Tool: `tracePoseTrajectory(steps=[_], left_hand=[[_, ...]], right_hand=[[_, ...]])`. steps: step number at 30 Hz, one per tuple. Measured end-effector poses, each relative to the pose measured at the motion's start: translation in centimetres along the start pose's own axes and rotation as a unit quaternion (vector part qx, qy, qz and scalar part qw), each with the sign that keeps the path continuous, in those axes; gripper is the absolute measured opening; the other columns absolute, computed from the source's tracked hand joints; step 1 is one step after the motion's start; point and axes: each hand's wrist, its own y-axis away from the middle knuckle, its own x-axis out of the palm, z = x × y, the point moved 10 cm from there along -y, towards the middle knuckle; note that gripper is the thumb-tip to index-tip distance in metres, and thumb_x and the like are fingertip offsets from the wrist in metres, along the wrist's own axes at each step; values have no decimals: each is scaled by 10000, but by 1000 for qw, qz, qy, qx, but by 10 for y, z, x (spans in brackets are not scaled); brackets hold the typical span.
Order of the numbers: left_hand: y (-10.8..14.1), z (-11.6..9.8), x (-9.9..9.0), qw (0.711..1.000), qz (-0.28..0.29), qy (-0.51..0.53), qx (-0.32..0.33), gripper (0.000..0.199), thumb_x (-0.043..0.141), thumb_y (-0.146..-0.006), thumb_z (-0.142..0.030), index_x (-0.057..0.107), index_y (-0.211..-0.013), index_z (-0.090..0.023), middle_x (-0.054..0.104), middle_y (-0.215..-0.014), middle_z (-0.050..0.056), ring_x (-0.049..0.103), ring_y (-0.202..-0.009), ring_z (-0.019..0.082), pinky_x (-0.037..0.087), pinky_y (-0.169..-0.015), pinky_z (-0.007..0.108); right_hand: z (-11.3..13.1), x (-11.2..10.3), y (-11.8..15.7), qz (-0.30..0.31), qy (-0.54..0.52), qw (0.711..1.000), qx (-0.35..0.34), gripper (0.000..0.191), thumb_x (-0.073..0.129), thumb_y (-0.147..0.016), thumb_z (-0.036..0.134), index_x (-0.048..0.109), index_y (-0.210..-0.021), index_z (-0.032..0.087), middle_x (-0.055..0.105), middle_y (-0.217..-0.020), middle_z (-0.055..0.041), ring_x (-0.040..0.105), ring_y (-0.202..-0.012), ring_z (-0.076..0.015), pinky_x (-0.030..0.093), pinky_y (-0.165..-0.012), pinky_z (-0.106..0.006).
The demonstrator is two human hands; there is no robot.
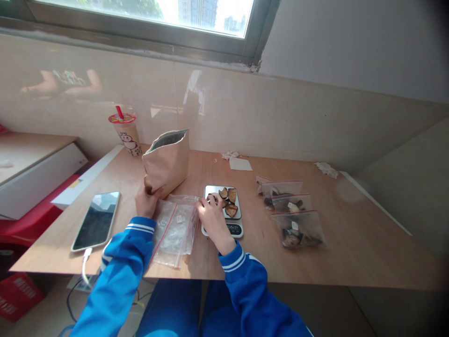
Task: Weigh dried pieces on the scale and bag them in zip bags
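My left hand (146,200) is at the lower left corner of the upright open paper pouch (166,164), its fingers closed against it. My right hand (212,217) reaches over the left part of a white digital scale (235,229), fingertips at the dried brown slices (230,209) on its plate; whether it grips one is too small to tell. Flat clear zip bags (171,234) with red seams lie between my hands. To the right, several zip bags (300,229) hold dark dried pieces.
A phone (96,222) with a white cable lies at the left. Behind it stands a drink cup (128,135) with a red straw. A white card (240,164) and crumpled tissues (327,170) lie near the wall.
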Motion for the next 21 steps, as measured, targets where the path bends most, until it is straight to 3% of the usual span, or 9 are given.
tracePoseTrajectory(steps=[4,7,10,12,14,18,21], left_hand=[[-1,1,0,1000,3,-17,-2,520,706,-646,-534,662,-982,-140,694,-881,84,649,-813,261,517,-727,348],[-1,2,1,1000,8,-17,-3,506,703,-648,-524,643,-985,-151,697,-903,92,654,-867,286,514,-736,357],[-2,3,0,1000,0,-7,-1,559,730,-633,-518,595,-1049,-168,689,-967,104,648,-936,303,509,-740,359],[-2,4,-1,1000,-6,-5,-9,619,754,-621,-509,550,-1095,-168,676,-997,117,645,-931,303,503,-724,363],[-2,6,0,1000,-6,-2,-16,663,770,-615,-497,507,-1125,-163,662,-1010,124,641,-906,297,497,-709,368],[-1,7,0,1000,-5,13,-13,630,776,-617,-458,470,-1084,-165,635,-948,94,628,-850,267,495,-702,363],[1,0,-1,999,-10,34,16,552,738,-644,-336,453,-1081,-157,617,-943,80,620,-854,242,508,-739,353]], right_hand=[[-23,-41,9,-67,-128,989,34,164,537,-936,219,687,-992,254,711,-948,-43,570,-954,-250,382,-891,-434],[-68,-79,37,-146,-236,956,92,183,535,-942,338,690,-997,256,719,-946,-35,595,-884,-212,450,-816,-360],[-123,-100,82,-226,-216,933,178,208,552,-922,392,688,-969,242,714,-915,-43,597,-825,-205,476,-784,-341],[-148,-98,110,-246,-157,932,215,223,538,-929,392,688,-956,230,716,-914,-52,589,-830,-214,469,-804,-355],[-160,-82,130,-228,-110,942,221,258,500,-945,391,694,-942,222,722,-909,-64,585,-849,-228,457,-825,-374],[-166,-43,150,-177,-95,957,212,303,452,-959,400,690,-993,216,723,-930,-78,590,-860,-236,452,-827,-391],[-166,-32,156,-171,-105,958,205,299,429,-966,367,672,-1045,211,713,-998,-88,592,-906,-238,440,-864,-404]])
